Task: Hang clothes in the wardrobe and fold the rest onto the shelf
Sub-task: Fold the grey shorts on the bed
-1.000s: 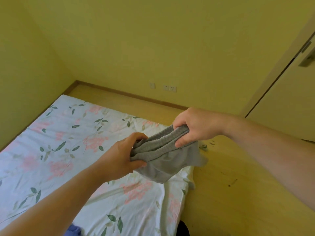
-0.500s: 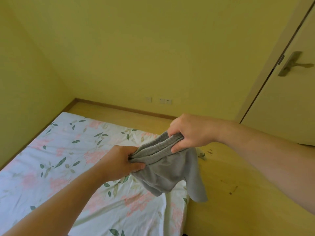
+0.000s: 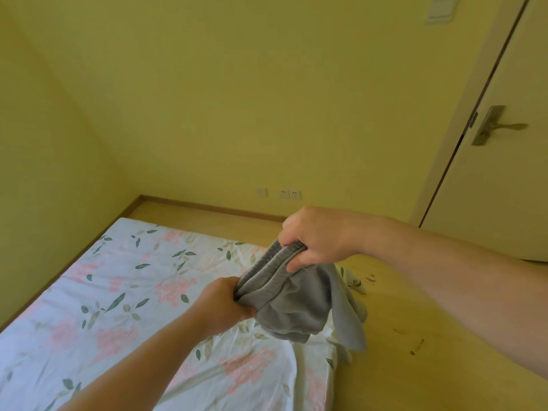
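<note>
The left hand [image 3: 221, 304] is clenching one end of the grey garment [image 3: 293, 307] by its ribbed band, fingers curled tight. The right hand [image 3: 318, 237], further off, is gripping the other end, so the cloth is hanging bunched between them above the corner of the bed [image 3: 118, 292]. To my eye they should be pulling the band level and taut, letting the loose part drop straight before laying it flat. The bunching is hiding what sort of garment it is. Beyond, the door [image 3: 504, 203] is looking shut; no wardrobe or shelf is showing.
</note>
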A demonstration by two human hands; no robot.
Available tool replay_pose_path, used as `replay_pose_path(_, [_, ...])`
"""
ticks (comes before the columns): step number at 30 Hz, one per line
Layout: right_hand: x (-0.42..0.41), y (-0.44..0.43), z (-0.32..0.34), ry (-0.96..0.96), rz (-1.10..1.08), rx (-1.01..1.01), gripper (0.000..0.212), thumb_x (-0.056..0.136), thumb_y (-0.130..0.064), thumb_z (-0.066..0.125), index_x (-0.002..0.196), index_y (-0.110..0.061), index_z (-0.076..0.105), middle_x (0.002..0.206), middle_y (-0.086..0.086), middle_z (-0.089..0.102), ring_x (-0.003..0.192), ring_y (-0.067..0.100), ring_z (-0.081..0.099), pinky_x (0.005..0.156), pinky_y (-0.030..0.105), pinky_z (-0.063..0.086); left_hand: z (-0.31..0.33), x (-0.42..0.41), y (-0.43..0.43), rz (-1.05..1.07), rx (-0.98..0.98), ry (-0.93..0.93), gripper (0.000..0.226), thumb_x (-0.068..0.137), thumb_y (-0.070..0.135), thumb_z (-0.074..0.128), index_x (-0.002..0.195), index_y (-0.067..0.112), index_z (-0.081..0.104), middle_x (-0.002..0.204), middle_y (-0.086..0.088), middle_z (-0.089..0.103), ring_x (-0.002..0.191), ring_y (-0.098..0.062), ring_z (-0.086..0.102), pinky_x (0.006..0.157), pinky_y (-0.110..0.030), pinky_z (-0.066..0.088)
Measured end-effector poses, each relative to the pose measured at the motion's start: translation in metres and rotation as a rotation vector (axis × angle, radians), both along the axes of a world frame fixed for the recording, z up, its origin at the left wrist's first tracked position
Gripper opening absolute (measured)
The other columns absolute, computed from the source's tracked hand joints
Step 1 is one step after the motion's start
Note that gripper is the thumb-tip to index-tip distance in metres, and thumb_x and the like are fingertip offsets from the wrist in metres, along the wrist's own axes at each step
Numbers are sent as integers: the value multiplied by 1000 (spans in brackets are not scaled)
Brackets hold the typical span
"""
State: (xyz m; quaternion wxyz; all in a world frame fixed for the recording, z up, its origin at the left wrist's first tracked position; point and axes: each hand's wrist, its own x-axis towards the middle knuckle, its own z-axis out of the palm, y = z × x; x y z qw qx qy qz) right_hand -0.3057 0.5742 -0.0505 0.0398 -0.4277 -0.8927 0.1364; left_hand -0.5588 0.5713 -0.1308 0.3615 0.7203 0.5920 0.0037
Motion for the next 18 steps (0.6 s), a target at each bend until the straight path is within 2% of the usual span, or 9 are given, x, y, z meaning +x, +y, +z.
replay_pose_path(4, [-3,-4,3,-13,20,24,35,88,-49,72,78,-20,56,80,-13,50,72,4,49,61,26,43,3,-3,0,53,-115,-119,8,90,3,66,93,9,68,76,-9,76,65,-21,72,64,-28,60])
replay_pose_path(11, [-2,-7,5,8,1,3,32,88,-47,72,78,-22,56,81,-13,51,75,9,53,65,35,49,10,-12,5,-7,-54,-87,5,88,5,65,89,8,69,70,-4,71,55,-10,61,53,-20,50])
replay_pose_path(13, [0,-7,4,1,-9,2,32,88,-47,72,78,-21,55,81,-13,51,74,8,52,65,34,48,12,-18,8,-76,-6,-85,5,90,12,68,94,15,69,77,-1,73,60,-10,67,58,-23,55])
replay_pose_path(16, [3,-7,1,14,-23,6,32,88,-46,73,78,-21,56,80,-13,51,73,6,51,64,32,47,15,-24,8,-205,16,-72,16,96,40,66,108,29,67,88,4,75,71,-8,73,68,-24,59])
replay_pose_path(18, [4,-8,-1,11,-35,-2,31,88,-46,73,79,-22,56,81,-13,51,74,7,51,63,31,46,15,-27,9,-237,41,-66,22,95,48,62,104,29,68,87,5,75,74,-8,72,74,-27,60])
